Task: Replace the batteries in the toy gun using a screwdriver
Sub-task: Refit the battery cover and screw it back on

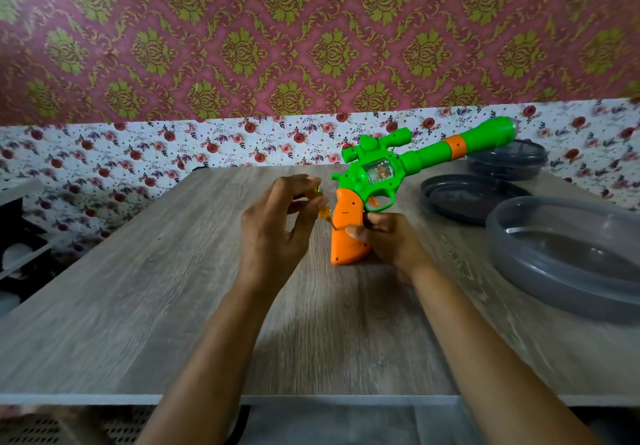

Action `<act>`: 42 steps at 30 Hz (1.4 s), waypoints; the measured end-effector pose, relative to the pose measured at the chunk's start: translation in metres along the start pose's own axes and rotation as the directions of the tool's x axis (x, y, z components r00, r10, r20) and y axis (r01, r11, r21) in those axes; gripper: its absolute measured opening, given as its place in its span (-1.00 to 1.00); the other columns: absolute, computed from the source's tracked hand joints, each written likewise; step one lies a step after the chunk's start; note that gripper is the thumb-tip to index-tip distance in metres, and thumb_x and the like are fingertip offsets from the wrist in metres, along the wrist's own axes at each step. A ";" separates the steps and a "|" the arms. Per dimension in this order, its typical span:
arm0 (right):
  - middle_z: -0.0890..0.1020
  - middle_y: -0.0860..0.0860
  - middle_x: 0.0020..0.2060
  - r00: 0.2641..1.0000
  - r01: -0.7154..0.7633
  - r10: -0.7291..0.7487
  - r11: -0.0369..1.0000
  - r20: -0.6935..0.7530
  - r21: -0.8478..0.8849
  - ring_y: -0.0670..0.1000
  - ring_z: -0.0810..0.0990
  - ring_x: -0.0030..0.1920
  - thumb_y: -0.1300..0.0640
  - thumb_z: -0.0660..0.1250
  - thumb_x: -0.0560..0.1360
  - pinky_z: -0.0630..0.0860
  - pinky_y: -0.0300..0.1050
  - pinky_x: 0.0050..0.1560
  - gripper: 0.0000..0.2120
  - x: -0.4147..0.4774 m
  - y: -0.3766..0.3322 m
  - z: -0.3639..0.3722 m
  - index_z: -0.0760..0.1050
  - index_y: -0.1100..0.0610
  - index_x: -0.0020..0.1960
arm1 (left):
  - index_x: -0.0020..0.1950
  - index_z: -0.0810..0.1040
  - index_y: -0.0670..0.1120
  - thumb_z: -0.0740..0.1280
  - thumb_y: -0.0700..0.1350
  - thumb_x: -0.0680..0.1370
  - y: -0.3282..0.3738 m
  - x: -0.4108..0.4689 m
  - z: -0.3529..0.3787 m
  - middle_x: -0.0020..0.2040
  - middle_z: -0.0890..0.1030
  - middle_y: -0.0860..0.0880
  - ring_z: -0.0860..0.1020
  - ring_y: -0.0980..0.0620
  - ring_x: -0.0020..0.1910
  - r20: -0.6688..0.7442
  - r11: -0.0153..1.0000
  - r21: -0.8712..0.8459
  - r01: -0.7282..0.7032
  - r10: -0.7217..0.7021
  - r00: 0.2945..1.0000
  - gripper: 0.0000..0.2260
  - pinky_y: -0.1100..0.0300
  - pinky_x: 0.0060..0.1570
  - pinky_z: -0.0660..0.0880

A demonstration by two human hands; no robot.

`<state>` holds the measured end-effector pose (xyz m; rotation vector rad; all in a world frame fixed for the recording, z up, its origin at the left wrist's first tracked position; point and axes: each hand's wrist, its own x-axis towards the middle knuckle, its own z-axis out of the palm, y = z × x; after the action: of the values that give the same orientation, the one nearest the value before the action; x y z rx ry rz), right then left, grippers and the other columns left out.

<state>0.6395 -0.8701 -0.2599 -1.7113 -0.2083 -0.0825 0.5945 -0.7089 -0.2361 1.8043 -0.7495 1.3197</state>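
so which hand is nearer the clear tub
Right. The right hand grips the toy gun left of the clear tub; the left hand, holding the screwdriver, is farther left.

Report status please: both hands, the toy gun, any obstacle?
Left hand holds screwdriver, tip at orange grip. Right hand grips toy gun, butt on table. Grey containers aside, nothing blocking.

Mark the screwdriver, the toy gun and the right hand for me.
screwdriver (325, 212): head view, on its yellow handle.
toy gun (344, 214): head view, on the orange grip.
right hand (393, 242): head view, middle of the hand.
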 end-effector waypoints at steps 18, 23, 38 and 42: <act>0.63 0.15 0.05 1.000 0.009 -0.010 0.989 -0.008 -0.146 -0.03 0.55 -0.01 0.24 0.34 0.47 0.50 -0.05 0.15 -0.72 0.000 -0.002 -0.002 0.55 0.20 0.18 | 0.02 0.36 -0.12 0.30 -0.25 0.52 -0.001 0.000 0.000 0.07 0.56 -0.03 0.59 0.07 0.06 0.006 0.999 -0.019 -0.032 0.032 0.999 -0.85 0.24 -0.04 0.60; 0.63 0.16 0.06 1.000 -0.004 0.003 0.990 -0.011 -0.143 -0.01 0.56 0.01 0.23 0.35 0.46 0.50 0.03 0.20 -0.72 0.000 -0.003 -0.002 0.55 0.20 0.17 | 0.03 0.36 -0.12 0.30 -0.26 0.51 0.001 0.000 0.000 0.05 0.55 -0.03 0.58 0.05 0.06 0.028 0.999 -0.023 -0.043 0.044 0.999 -0.83 0.29 -0.02 0.58; 0.63 0.11 -0.03 1.000 0.021 -0.022 0.985 -0.003 -0.173 -0.04 0.54 -0.02 0.22 0.34 0.47 0.48 -0.14 0.06 -0.74 0.002 -0.001 -0.003 0.56 0.20 0.15 | 0.08 0.40 -0.08 0.39 -0.11 0.48 0.001 0.001 0.000 0.02 0.55 -0.07 0.59 0.08 -0.07 0.019 0.999 -0.021 0.039 -0.039 0.999 -0.76 0.27 -0.09 0.59; 0.65 0.17 0.03 1.000 0.026 -0.027 0.986 -0.003 -0.163 -0.01 0.57 -0.01 0.21 0.36 0.45 0.51 0.03 0.18 -0.75 0.003 0.000 -0.003 0.58 0.20 0.13 | 0.01 0.40 -0.04 0.43 -0.12 0.46 -0.002 0.002 -0.003 -0.12 0.54 -0.12 0.55 0.10 -0.21 -0.044 0.997 0.029 0.077 -0.075 0.996 -0.76 0.40 -0.20 0.51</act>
<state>0.6429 -0.8730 -0.2591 -1.8715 -0.2250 -0.1265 0.5958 -0.7054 -0.2340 1.8050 -0.6340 1.3229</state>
